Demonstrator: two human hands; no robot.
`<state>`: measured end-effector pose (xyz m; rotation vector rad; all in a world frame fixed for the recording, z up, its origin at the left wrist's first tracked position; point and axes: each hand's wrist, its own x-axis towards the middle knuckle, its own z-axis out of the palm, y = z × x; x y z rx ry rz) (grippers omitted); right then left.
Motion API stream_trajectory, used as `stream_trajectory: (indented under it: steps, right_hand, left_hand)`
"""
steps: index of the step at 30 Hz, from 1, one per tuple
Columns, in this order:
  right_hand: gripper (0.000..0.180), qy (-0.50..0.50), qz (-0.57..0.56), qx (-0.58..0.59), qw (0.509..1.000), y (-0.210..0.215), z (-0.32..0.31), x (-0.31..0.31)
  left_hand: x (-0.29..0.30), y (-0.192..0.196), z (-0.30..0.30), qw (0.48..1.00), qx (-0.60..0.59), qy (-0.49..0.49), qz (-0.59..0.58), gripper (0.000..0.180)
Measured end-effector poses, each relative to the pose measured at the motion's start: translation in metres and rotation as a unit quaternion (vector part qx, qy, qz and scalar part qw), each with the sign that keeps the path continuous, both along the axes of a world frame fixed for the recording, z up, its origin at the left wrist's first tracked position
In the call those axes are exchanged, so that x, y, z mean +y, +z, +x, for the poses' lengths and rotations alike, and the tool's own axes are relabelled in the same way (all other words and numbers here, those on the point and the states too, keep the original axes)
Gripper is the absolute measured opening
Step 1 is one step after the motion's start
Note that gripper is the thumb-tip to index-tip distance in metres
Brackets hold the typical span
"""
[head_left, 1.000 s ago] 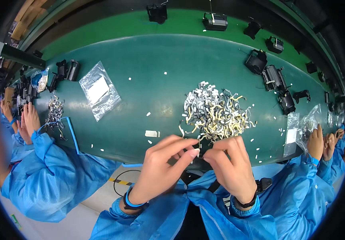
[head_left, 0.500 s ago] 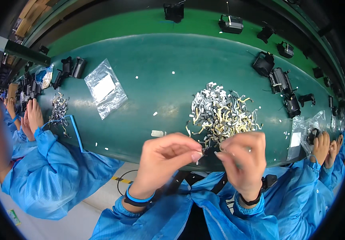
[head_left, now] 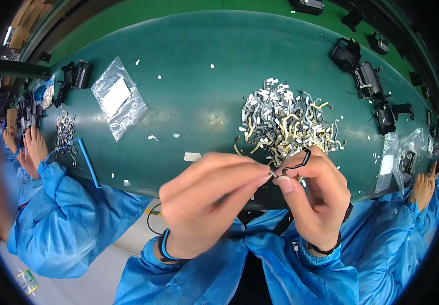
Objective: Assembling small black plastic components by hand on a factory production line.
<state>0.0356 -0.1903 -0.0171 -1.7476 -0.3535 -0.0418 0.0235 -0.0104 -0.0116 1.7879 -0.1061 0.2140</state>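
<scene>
A short black cable (head_left: pixel 301 163) is held in front of me, its bent upper end standing out above the fingers. My right hand (head_left: pixel 318 195) is closed on it, pinching it between thumb and forefinger. From the other side my left hand (head_left: pixel 209 198) is pinched closed at the cable's pale tip, with its fingertips almost touching the right thumb. Just beyond both hands lies a heap of short cables (head_left: pixel 285 117), mostly grey and white with some yellow and black ones. The hands hide the heap's near edge.
A clear plastic bag (head_left: pixel 120 101) with a white label lies on the green table (head_left: pixel 189 46). Black moulded housings (head_left: pixel 369 81) stand at the far right. People in blue smocks sit on both sides, one beside a smaller cable pile (head_left: pixel 66 133). Small white scraps are scattered about.
My hands have come together at the fingertips, and the black cable now shows in my right hand. The view has shifted, so the table's things appear higher.
</scene>
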Motion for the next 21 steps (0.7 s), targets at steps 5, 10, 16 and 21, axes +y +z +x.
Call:
stream_trajectory:
  steps: [5,10,16,21]
  right_hand:
    - [0.014,-0.023,-0.067,-0.026,0.997,0.006,-0.002,0.000]
    - [0.015,-0.041,-0.101,-0.041,0.993,0.004,-0.006,0.002]
    - [0.016,-0.028,-0.143,-0.070,0.987,0.012,-0.006,0.014]
    - [0.005,-0.071,-0.088,0.030,0.993,0.009,-0.021,-0.003]
  left_hand:
    - [-0.013,-0.007,-0.006,0.985,-0.100,0.039,0.134,0.023]
    - [-0.014,-0.009,-0.007,0.992,-0.077,0.025,0.097,0.024]
    - [-0.004,0.003,-0.012,0.983,-0.097,0.053,0.146,0.021]
    - [0.031,0.015,-0.025,0.999,-0.026,-0.046,0.012,0.013]
